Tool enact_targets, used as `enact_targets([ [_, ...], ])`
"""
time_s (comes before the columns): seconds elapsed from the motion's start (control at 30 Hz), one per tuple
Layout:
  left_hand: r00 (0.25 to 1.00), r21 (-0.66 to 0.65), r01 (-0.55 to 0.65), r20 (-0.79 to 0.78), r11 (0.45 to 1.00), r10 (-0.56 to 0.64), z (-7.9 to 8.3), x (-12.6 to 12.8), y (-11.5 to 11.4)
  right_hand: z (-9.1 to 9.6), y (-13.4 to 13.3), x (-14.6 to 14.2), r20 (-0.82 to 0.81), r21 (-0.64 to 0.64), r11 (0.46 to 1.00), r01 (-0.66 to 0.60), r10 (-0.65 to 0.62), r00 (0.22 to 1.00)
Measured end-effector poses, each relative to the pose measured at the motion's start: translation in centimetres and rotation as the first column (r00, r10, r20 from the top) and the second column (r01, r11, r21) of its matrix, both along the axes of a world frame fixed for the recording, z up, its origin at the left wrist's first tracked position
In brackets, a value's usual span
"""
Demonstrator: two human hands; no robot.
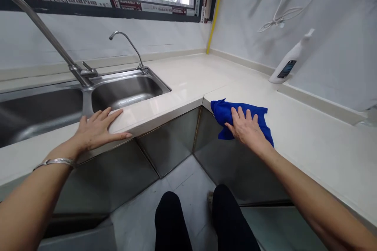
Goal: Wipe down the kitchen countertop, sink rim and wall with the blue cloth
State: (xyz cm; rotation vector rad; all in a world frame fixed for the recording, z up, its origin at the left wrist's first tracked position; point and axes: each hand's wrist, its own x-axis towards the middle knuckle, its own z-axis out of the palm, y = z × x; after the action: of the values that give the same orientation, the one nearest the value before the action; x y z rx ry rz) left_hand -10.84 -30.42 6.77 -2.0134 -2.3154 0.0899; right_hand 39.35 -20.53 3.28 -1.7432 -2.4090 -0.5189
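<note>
My right hand (246,125) lies flat on a blue cloth (224,113), pressing it against the front edge of the white countertop (312,137). Part of the cloth hangs over that edge, near the inner corner. The fingers are stretched out on top of the fabric rather than wrapped round it. On the other side, my left hand (98,129) rests on the counter's front strip beside the sink, with fingers spread and nothing held. A silver bracelet (55,161) circles the left wrist.
A double steel sink (160,82) with a large faucet (78,72) and a thin curved tap (129,43) is at left. A white bottle (290,60) leans by the right wall. Below are grey cabinet doors (173,141). A yellow pipe (214,23) runs up the corner.
</note>
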Motion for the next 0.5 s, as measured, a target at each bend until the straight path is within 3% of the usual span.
enact_targets([
  [0.2,0.993,-0.021,0.0,-0.114,1.0,-0.002,-0.4,0.8,-0.7,-1.6,-0.5,-0.6,-0.136,0.105,0.994,-0.021,0.035,0.99],
  [0.3,0.994,-0.008,0.002,-0.114,1.0,-0.003,-0.3,1.0,-0.8,-2.5,-1.5,-1.3,-0.291,0.141,0.979,-0.148,0.184,0.939],
  [0.4,0.996,-0.013,0.004,-0.094,1.0,-0.005,0.0,1.1,-0.8,-5.2,-4.2,-3.4,-0.564,0.119,0.942,-0.314,0.324,0.759],
  [0.43,0.997,-0.017,-0.005,-0.081,1.0,0.004,0.1,1.1,-0.8,-6.7,-5.4,-4.4,-0.68,0.078,0.937,-0.341,0.3,0.669],
  [0.5,0.997,-0.023,-0.03,-0.066,0.999,0.028,0.3,1.1,-0.7,-10.5,-7.9,-7.0,-0.875,-0.144,0.93,-0.337,0.04,0.483],
])
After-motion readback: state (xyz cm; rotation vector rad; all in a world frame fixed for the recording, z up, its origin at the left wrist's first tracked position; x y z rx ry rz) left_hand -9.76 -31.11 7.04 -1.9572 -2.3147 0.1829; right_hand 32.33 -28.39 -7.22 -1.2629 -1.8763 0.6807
